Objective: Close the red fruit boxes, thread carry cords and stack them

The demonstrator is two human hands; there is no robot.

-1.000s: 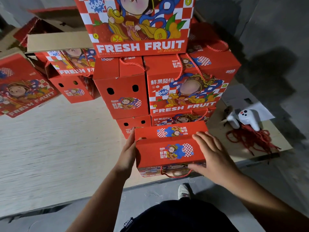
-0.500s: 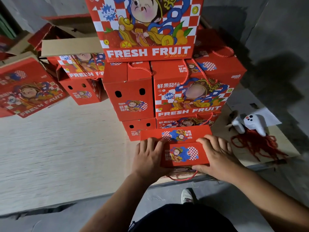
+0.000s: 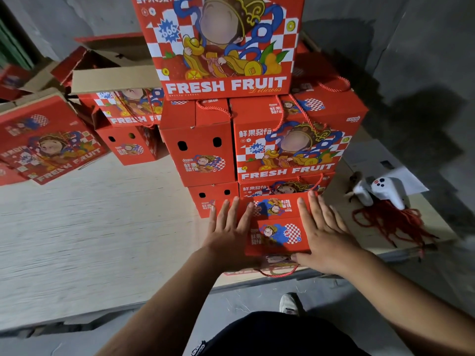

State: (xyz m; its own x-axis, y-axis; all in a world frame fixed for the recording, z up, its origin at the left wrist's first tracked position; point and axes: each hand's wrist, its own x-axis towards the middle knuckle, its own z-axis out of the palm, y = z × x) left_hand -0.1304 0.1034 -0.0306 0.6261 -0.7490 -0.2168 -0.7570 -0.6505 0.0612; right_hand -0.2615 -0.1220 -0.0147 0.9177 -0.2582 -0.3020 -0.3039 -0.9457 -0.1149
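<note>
Both hands flat on the box (image 3: 279, 233) at the board's (image 3: 102, 240) near edge, right of the middle and hard against the foot of the stack (image 3: 257, 150). Left hand (image 3: 231, 236) spread wide, fingers straight, palm over the left part of the lid. Right hand (image 3: 325, 233) likewise flat and open, fingers pointing toward the stack, thumb down at the near lip. Nothing gripped; pressing only.

Step in hand, by the look of it: seating the lid flaps. Cord (image 3: 276, 272) looped out below the near side, so threading seems done on this one.

To do it well:
- Press evenly with both palms, straight down, not toward the stack; a shove forward could nudge the tall pile.
- Run the flats of the fingers outward along the seam to settle the overlapping flap.
- Keep the cord free of the fold and clear of the board's edge, where it could snag.
- Check corners sit square before lifting, since a skewed lid will rock once stacked.
- Lift from the sides, not by the lid.

Spare cords (image 3: 390, 224) heaped at the right edge, beside a white controller (image 3: 385, 191). Flat unfolded boxes (image 3: 48, 145) at the far left.
</note>
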